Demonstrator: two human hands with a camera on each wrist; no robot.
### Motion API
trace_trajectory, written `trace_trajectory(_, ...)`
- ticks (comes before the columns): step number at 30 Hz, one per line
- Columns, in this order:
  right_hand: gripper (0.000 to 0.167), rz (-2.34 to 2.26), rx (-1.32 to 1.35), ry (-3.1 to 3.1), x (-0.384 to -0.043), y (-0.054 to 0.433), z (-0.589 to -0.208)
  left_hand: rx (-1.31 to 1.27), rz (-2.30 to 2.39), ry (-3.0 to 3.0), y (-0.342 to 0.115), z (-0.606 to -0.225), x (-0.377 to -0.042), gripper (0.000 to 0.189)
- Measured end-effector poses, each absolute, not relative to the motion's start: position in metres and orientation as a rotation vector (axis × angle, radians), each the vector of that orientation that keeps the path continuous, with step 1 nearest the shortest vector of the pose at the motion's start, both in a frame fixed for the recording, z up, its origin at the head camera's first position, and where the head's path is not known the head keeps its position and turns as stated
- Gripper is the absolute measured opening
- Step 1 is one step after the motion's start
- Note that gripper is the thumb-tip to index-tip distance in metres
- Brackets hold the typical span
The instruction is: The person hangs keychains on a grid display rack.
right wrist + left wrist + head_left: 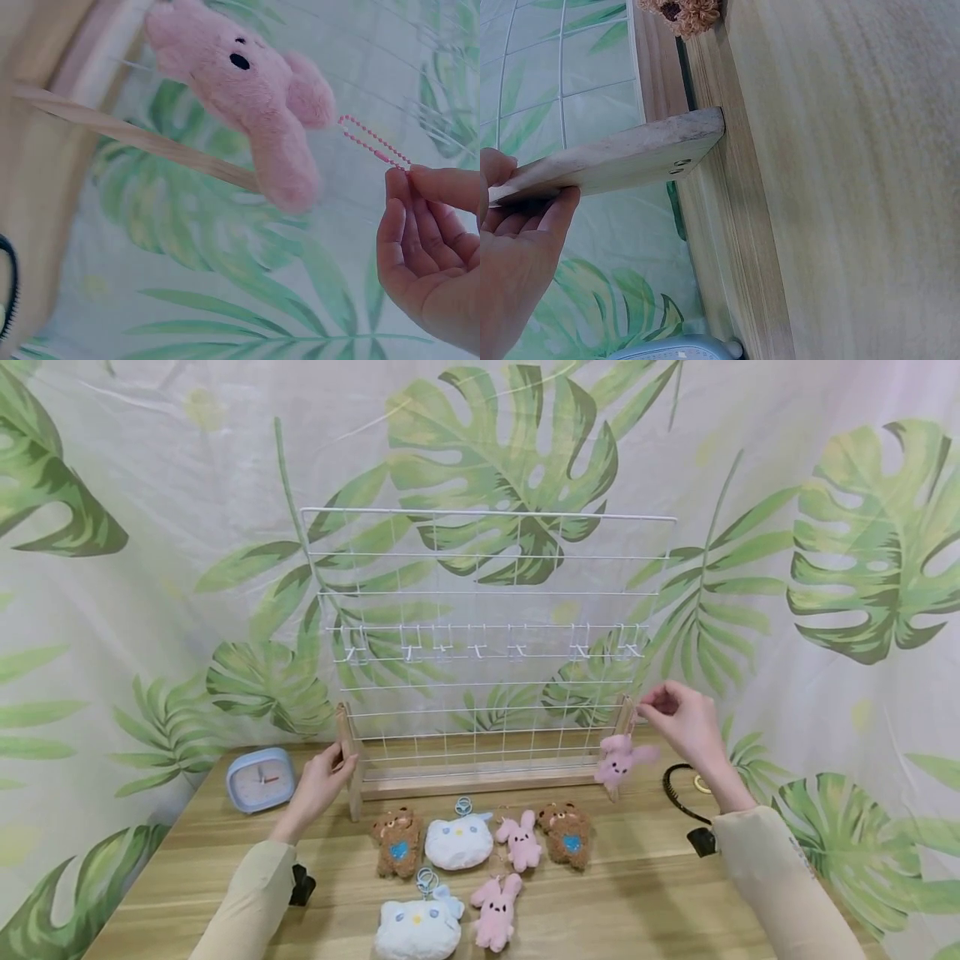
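My right hand [684,720] pinches the pink bead chain [375,142] of a pink plush bunny keychain [619,760], which dangles in front of the rack's right wooden post. In the right wrist view the bunny [232,75] hangs from the looped chain between thumb and fingertips. At the other end, my left hand [321,785] grips the left wooden post [622,154] of the white wire grid rack [487,683]. Across the grid's middle sits a row of several small hooks [477,647], with nothing hanging on them.
Plush keychains lie before the rack: brown bears [397,842], white cat-like heads [459,843] and pink bunnies [495,913]. A blue clock [261,779] stands at the left. On the right lie a black coiled band [675,793] and a yellow ring [702,784]. Leaf-print cloth [495,443] hangs behind.
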State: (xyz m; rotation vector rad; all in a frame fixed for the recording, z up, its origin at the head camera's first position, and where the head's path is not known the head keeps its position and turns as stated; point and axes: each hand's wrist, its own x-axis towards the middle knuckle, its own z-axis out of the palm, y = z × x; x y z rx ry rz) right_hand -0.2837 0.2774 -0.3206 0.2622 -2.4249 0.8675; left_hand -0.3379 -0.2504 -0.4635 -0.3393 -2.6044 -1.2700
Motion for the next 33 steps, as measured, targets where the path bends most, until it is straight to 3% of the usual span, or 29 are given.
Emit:
trace_trajectory(16, 0.01, 0.874, 0.328, -2.257, -0.297, 0.272, -0.263, -0.341, -1.251, -2.589, -0.255, -0.466, -0.34, 0.032)
trace_trajectory(33, 0.015, 0.86, 0.258, -2.391, -0.324, 0.283, -0.257, -0.331, -1.243, -2.601, -0.25, -0.465, -0.337, 0.028)
